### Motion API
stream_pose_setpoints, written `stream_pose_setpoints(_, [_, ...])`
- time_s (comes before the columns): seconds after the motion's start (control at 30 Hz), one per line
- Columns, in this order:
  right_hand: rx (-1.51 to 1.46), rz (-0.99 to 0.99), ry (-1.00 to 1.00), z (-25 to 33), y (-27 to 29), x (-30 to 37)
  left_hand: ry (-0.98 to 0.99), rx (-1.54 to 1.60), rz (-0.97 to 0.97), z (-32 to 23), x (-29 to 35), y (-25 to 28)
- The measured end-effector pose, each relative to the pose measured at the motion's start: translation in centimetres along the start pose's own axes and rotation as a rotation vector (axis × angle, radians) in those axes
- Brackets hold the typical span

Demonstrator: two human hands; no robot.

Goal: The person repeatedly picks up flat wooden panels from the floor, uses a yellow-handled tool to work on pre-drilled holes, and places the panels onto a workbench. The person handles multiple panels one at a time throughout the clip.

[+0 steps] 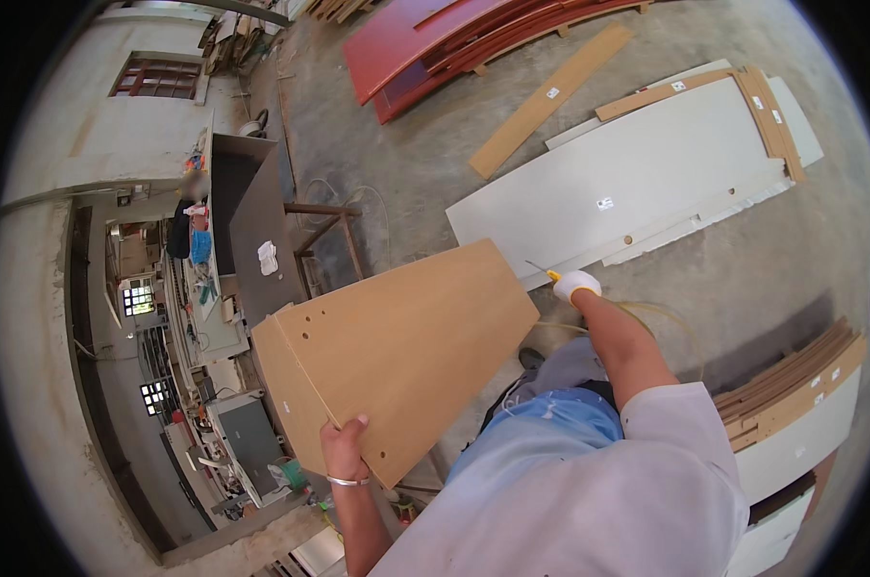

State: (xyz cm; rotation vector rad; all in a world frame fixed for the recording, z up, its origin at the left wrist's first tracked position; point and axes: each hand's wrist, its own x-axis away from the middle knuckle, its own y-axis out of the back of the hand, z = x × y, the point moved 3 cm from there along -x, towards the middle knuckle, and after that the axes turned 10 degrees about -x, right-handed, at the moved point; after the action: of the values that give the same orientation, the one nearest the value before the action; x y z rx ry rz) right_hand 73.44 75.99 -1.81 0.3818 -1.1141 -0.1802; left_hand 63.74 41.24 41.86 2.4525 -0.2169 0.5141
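A wood-coloured panel with several drilled holes lies in front of me. Along its left edge shows a second wood-coloured panel with a small label. My left hand, bare with a silver bangle at the wrist, grips the near left edge, thumb on top; the fingertips are partly hidden. My right hand, in a white glove, is closed round a yellow-handled air blow gun whose thin nozzle points left, past the panel's right edge. A pale yellow hose trails near my right forearm.
White panels with wood-coloured strips lie on the floor ahead, beside a loose wood-coloured board. Red panels are stacked farther off. More boards stand at right. A dark workbench holds a white cloth.
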Motion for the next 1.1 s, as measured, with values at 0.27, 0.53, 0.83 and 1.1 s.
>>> stream_pose_setpoints(0.27, [0.020,0.113,0.313,8.2,0.5,3.5,0.013,0.095,-0.046,-0.4,1.9,0.3])
stream_pose_setpoints(0.53, [-0.002,0.080,0.470,16.8,4.4,11.1,0.066,0.079,-0.061,1.7,0.4,-1.1])
stream_pose_setpoints(0.83, [0.014,-0.038,0.149,4.2,3.8,-1.7,0.036,0.147,-0.032,-1.1,2.2,-1.3])
stream_pose_setpoints(1.1, [0.154,0.054,0.106,-7.5,4.6,4.7,0.159,0.268,-0.085,0.3,-1.8,-3.2])
